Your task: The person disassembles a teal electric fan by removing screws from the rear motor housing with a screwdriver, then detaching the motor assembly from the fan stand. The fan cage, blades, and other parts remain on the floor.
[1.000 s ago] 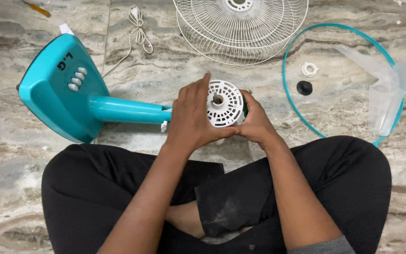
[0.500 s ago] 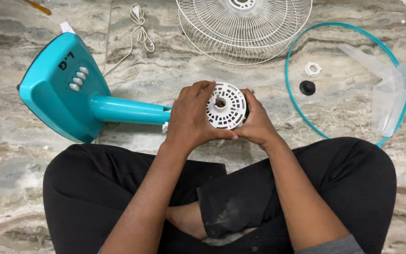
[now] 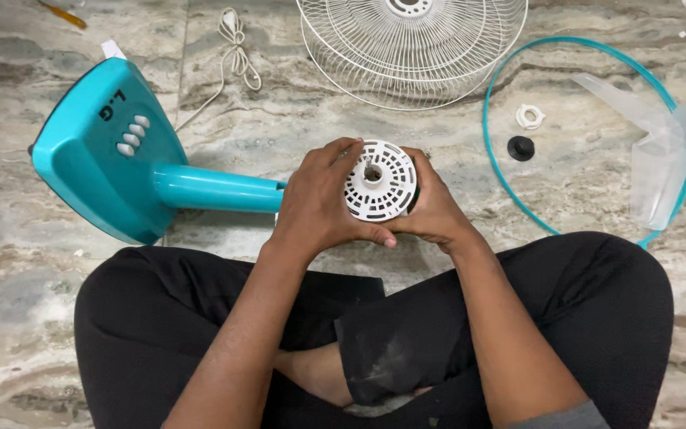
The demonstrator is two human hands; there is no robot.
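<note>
I sit cross-legged on a marble floor. A white round vented motor housing [image 3: 380, 181] at the end of a teal fan stand is gripped from both sides by my hands. My left hand [image 3: 315, 202] wraps its left side, with the thumb curled under the front. Around its right side closes my right hand [image 3: 435, 208]. The teal neck [image 3: 216, 189] runs left from the housing to the teal base [image 3: 105, 151], which lies tipped on the floor and shows several white buttons.
A white wire fan grille [image 3: 414, 48] lies at the top centre. A teal ring [image 3: 510, 119] at the right encloses a white nut [image 3: 529, 117], a black cap [image 3: 521, 147] and a clear fan blade [image 3: 660, 151]. A coiled white cord [image 3: 236, 44] lies near the base.
Both hands stay clasped on the housing. My left thumb has shifted slightly under its front edge; the housing sits almost in the same place.
</note>
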